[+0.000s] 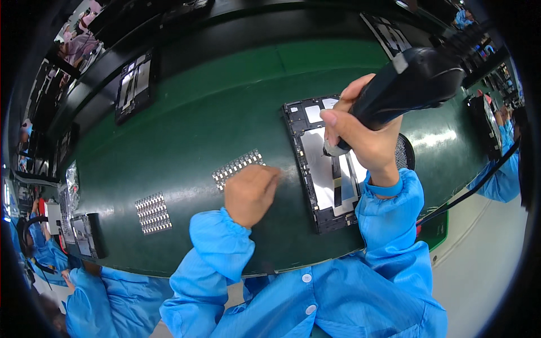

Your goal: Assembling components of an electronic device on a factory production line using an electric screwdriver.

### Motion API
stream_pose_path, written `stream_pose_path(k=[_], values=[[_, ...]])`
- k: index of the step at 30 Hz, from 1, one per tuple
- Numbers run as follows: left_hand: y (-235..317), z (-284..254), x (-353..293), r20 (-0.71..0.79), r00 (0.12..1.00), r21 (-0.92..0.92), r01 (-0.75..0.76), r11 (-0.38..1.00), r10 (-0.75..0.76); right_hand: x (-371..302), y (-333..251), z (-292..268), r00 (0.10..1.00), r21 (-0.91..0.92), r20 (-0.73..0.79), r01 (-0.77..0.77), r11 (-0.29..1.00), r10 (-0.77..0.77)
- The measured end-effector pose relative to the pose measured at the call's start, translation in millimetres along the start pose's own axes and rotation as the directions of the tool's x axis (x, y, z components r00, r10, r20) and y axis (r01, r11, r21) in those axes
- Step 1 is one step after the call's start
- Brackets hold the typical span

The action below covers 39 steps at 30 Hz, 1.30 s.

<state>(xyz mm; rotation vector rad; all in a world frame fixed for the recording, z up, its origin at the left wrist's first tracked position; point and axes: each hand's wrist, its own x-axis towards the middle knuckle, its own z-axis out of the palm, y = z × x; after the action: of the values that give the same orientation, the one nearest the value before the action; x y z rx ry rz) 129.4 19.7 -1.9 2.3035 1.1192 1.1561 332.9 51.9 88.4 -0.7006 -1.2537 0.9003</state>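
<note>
My right hand (369,132) grips a black electric screwdriver (408,84), its tip end pointing down at an opened tablet housing (316,169). This housing lies on the green table, with black edges, silvery plates and a dark ribbon cable (337,194) showing inside. The hand hides part of its right side. My left hand (251,194) is closed, fingertips together, left of the housing. Whether something small is pinched there is hidden. It covers the lower right part of a sheet of small white-and-dark pieces (228,172).
A second sheet of small pieces (153,214) lies to the left. Behind my right wrist sits a round dark dish of tiny metal parts (403,152). Other tablet housings lie at the far left (134,87) and far right (389,35). A black cable (479,183) hangs at the right; co-workers sit on both sides.
</note>
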Motion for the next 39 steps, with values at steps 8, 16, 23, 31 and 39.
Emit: stream_pose_path(k=[8, 16, 23, 31, 39], values=[[-22.4, -22.6, 6.2, -0.193, 0.981, 0.171, 0.05, 0.984, -0.016, -1.6, 10.0, 4.8, 0.999, -0.091, 0.024, -0.028, 0.995, 0.03], [-30.5, -10.0, 4.2, -0.133, 0.991, 0.16, 0.051, 0.986, -0.03, 11.9, 13.6, 22.7, 0.998, -0.068, 0.066, -0.02, 0.997, 0.024], [-30.9, -19.4, 9.0, -0.174, 0.983, 0.17, 0.091, 0.981, -0.061, 22.8, 31.0, 27.8, 0.999, -0.007, 0.03, -0.019, 1.0, 0.019], [-32.2, -18.6, 5.9, -0.22, 0.975, 0.134, 0.062, 0.989, -0.031, 20.8, 33.5, 29.1, 0.999, 0.023, 0.022, -0.037, 0.999, 0.036], [-26.8, -18.6, 2.8, -0.209, 0.97, 0.019, 0.127, 0.992, -0.12, 19.3, 28.5, 33.5, 0.991, -0.104, 0.098, -0.077, 0.992, 0.088]])
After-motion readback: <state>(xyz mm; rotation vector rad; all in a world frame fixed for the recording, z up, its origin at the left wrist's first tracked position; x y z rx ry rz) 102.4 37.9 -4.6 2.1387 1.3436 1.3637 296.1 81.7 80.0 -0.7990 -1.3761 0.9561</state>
